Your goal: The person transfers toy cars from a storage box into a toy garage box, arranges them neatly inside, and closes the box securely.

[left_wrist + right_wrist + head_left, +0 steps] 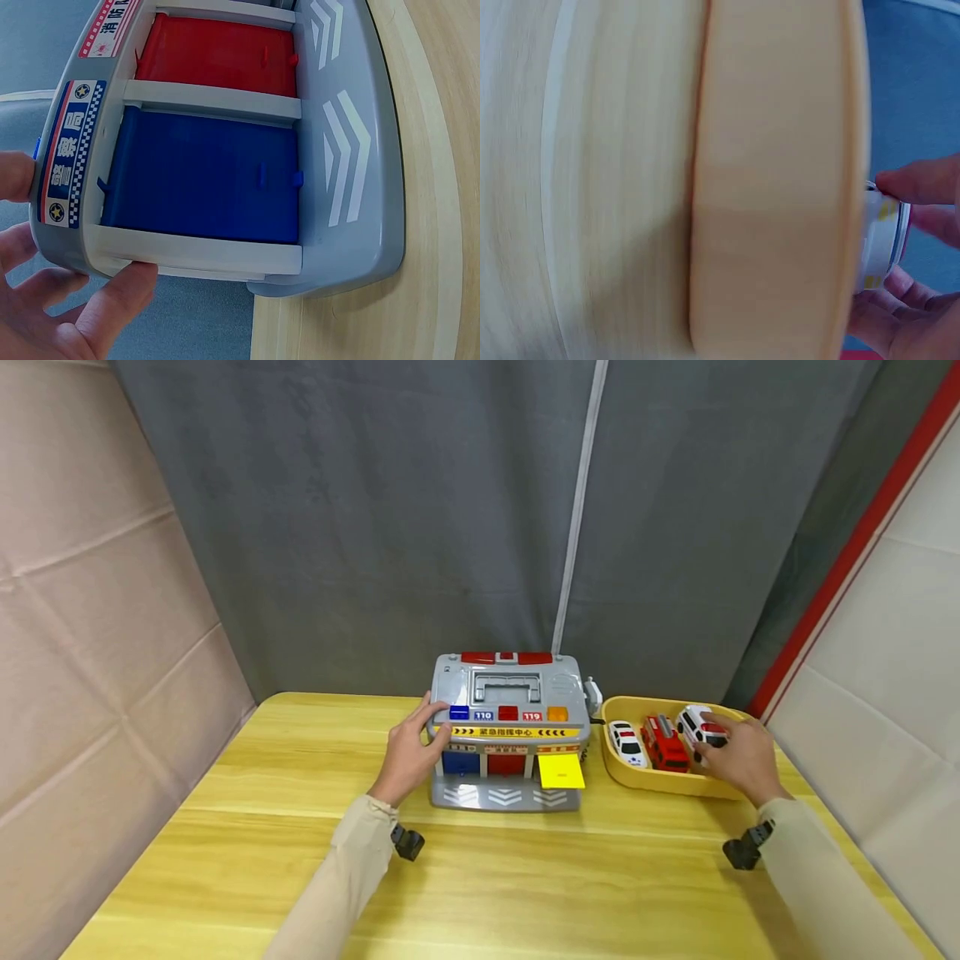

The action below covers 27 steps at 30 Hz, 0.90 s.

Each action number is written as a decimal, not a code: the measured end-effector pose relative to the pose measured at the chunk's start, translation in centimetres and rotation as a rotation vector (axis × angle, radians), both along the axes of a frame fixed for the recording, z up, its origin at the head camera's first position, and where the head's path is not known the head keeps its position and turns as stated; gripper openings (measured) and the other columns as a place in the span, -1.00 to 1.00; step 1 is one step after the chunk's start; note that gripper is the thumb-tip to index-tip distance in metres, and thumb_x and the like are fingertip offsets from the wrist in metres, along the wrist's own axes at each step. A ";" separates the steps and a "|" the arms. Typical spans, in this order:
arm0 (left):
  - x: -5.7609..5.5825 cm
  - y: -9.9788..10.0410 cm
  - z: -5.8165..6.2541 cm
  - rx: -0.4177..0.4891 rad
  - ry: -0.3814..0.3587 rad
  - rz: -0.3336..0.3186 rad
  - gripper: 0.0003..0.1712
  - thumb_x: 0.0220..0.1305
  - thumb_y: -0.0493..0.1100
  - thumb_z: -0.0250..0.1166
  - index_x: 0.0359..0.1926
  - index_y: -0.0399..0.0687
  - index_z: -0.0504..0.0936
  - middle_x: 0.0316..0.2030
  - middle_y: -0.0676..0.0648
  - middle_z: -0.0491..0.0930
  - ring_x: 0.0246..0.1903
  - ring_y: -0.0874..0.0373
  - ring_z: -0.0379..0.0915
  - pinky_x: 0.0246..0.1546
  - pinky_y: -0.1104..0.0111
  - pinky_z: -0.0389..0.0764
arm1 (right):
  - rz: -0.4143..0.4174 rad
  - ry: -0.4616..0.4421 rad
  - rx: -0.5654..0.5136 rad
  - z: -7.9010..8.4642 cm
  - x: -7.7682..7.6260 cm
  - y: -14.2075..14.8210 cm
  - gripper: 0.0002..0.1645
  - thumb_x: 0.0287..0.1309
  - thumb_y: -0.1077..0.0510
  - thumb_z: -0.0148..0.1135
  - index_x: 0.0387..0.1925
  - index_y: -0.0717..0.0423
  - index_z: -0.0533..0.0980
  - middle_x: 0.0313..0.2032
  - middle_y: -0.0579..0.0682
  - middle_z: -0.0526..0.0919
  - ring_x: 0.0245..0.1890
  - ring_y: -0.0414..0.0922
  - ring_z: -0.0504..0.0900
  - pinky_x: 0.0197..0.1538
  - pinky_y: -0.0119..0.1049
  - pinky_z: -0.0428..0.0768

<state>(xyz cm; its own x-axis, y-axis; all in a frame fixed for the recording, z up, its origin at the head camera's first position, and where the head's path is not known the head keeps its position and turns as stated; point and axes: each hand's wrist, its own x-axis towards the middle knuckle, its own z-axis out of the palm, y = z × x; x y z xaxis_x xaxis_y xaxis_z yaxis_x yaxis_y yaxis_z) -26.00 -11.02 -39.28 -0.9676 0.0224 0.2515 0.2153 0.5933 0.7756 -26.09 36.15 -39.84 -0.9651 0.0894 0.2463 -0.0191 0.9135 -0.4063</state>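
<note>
1 gripped van [697, 720], long axis slanting near-right

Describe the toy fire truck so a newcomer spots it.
Right of the grey toy station on the wooden table sits a yellow tray. The toy fire truck inside is the middle of three vehicles, between the white police car and the white van gripped by the right hand. Its body alone is red.

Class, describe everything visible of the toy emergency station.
The toy emergency station, apparently plastic, stands upright on the table, left of the yellow tray. Its grey roof carries a handle and blue, red and orange buttons above a yellow banner. The blue door and red door are closed; the yellow door sticks outward. White chevrons mark the ramp. The left hand holds its left side.
</note>
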 end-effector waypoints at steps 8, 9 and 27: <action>-0.1 0.0 0.0 0.000 0.021 0.002 -0.52 0.43 0.03 0.15 0.30 0.07 0.53 0.55 -0.12 0.14 0.52 -0.19 0.07 0.50 -0.09 0.17 | -0.042 -0.025 -0.050 0.7 1.6 -0.8 -0.10 0.22 0.08 0.29 0.41 0.47 0.17 0.08 0.60 0.41 0.01 0.38 0.35 0.06 0.30 0.45; 0.0 0.0 0.0 -0.002 0.028 0.002 -0.53 0.43 0.03 0.15 0.30 0.07 0.53 0.55 -0.13 0.15 0.52 -0.20 0.08 0.49 -0.10 0.17 | -0.044 -0.036 -0.050 0.7 1.8 -0.9 -0.10 0.23 0.08 0.28 0.42 0.49 0.15 0.09 0.60 0.41 -0.02 0.37 0.38 0.04 0.28 0.48; 0.0 0.1 -0.2 -0.006 0.035 0.000 -0.54 0.44 0.04 0.14 0.28 0.06 0.55 0.55 -0.13 0.15 0.52 -0.20 0.08 0.49 -0.08 0.20 | 0.006 0.059 0.019 1.1 4.8 -3.6 -0.16 0.13 0.12 0.35 0.32 0.50 0.28 0.06 0.57 0.51 -0.10 0.38 0.52 -0.05 0.30 0.54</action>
<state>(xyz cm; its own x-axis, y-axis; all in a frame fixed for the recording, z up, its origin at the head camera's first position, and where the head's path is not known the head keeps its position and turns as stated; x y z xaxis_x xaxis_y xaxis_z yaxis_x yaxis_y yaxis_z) -26.02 -10.95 -39.48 -0.9581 0.0241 0.2854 0.2427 0.5976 0.7642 -21.31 32.55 -38.75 -0.9492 0.0786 0.3046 -0.0480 0.9207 -0.3874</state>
